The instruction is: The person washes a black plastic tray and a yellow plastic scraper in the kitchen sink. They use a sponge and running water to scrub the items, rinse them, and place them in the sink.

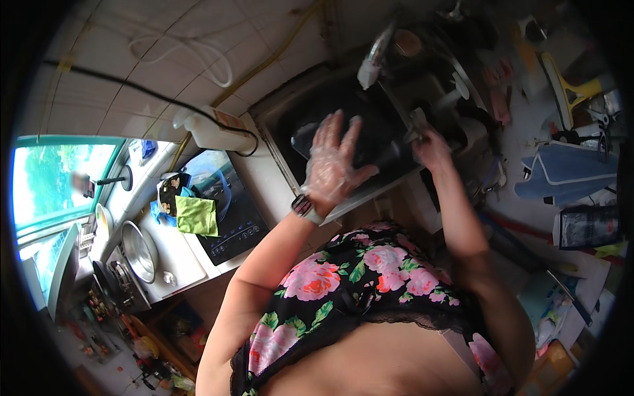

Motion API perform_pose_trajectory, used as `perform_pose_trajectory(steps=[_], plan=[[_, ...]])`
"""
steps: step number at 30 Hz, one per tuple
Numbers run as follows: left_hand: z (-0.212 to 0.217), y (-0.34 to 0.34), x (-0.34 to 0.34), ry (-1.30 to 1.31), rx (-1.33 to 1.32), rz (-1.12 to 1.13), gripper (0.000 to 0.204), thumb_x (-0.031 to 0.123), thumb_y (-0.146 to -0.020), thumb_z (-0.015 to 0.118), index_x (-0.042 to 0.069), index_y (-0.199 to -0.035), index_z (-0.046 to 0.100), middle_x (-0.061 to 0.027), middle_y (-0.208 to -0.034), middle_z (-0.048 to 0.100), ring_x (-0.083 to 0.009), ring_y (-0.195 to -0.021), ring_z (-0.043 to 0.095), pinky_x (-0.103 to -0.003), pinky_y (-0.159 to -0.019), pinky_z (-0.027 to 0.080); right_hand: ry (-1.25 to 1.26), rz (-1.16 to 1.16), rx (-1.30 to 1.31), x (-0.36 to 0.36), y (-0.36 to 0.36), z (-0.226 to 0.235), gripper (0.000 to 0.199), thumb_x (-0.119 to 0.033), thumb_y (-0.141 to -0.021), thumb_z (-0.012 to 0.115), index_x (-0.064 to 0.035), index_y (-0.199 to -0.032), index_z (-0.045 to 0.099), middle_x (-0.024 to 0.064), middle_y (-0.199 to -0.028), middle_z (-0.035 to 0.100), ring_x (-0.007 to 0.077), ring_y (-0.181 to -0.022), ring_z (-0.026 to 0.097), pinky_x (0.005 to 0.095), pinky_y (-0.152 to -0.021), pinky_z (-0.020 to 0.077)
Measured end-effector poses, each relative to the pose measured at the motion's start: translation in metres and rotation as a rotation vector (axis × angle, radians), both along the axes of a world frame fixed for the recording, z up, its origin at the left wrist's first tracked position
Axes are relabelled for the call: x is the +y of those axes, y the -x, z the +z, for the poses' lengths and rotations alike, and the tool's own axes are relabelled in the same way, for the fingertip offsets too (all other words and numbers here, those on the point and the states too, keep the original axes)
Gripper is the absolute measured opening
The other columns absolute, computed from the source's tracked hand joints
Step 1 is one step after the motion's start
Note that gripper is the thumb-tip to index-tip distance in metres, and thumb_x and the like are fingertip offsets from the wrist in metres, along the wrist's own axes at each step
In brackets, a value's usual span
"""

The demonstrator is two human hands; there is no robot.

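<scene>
My left hand [332, 165] wears a clear plastic glove and is held over the dark sink basin [282, 158]. Its fingers are stretched out and the thumb stands apart, with nothing in the grasp. At the divider on the right side of the basin, my right hand [432, 150] has its fingers curled in around a small greyish thing [418, 122], too blurred and dim to name. A metal faucet [378, 61] reaches over the far side of the sink, beyond both hands. Below my left hand, the inside of the basin is dark.
Left of the sink stands a white plastic jug [214, 134]. A black cooktop [241, 231] bears a green cloth [197, 216] and a clear bag. Farther left is a steel bowl [137, 249]. On the right lie a yellow-handled squeegee [576, 94] and a blue cloth [561, 173].
</scene>
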State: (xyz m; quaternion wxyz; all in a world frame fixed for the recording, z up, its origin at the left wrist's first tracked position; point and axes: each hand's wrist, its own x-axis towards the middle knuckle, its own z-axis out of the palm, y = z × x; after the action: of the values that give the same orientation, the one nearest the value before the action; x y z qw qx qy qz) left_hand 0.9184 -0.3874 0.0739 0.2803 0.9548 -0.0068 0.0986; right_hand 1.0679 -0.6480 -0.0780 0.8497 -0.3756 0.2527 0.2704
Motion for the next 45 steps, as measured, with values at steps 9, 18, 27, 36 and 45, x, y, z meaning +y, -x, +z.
perform_pose_trajectory(steps=[9,18,27,36,45], plan=[[-0.036,-0.068,-0.043,-0.368,0.236,-0.047,0.073,0.045,-0.074,0.077,0.021,-0.139,0.053,-0.0151,-0.150,0.040,-0.0382,-0.147,0.024,-0.061,-0.118,0.015,0.221,0.026,0.125,-0.002,-0.018,-0.073,0.023,-0.012,-0.094,0.061,-0.0011,-0.114,0.062,0.0161,-0.107,0.066,0.0281,-0.088,0.068,0.0386,-0.074,0.0606],[-0.016,0.012,-0.008,-0.371,0.100,0.150,0.056,0.019,-0.066,0.080,0.011,-0.117,0.059,-0.0195,-0.143,0.048,-0.0460,-0.139,0.036,-0.056,-0.112,0.035,0.399,0.396,-0.140,0.024,-0.029,-0.133,0.024,-0.007,-0.085,0.070,-0.0058,-0.109,0.064,0.0097,-0.105,0.064,0.0251,-0.097,0.063,0.0392,-0.073,0.0553],[-0.015,0.039,0.012,-0.358,0.105,0.263,0.056,0.008,-0.070,0.076,0.006,-0.121,0.053,-0.0227,-0.147,0.044,-0.0468,-0.138,0.038,-0.053,-0.112,0.037,0.119,0.871,-0.417,0.042,-0.026,-0.117,0.016,-0.011,-0.085,0.059,-0.0102,-0.100,0.063,0.0020,-0.095,0.061,0.0140,-0.087,0.058,0.0286,-0.071,0.0493],[-0.017,0.099,0.041,-0.199,-0.250,0.534,0.046,0.031,-0.091,0.066,0.008,-0.128,0.050,-0.0224,-0.144,0.044,-0.0413,-0.130,0.047,-0.051,-0.106,0.041,0.186,1.142,-0.556,0.072,0.008,0.022,0.013,0.002,-0.077,0.062,-0.0036,-0.085,0.070,0.0026,-0.083,0.066,0.0114,-0.080,0.060,0.0259,-0.075,0.0482],[-0.022,0.184,0.022,-0.001,-0.285,0.773,0.039,0.025,-0.096,0.061,0.005,-0.127,0.049,-0.0221,-0.141,0.045,-0.0369,-0.134,0.042,-0.047,-0.111,0.032,0.146,1.174,-1.059,0.112,0.034,0.123,0.007,-0.001,-0.074,0.069,-0.0032,-0.079,0.073,0.0103,-0.085,0.071,0.0198,-0.083,0.069,0.0314,-0.077,0.0533]])
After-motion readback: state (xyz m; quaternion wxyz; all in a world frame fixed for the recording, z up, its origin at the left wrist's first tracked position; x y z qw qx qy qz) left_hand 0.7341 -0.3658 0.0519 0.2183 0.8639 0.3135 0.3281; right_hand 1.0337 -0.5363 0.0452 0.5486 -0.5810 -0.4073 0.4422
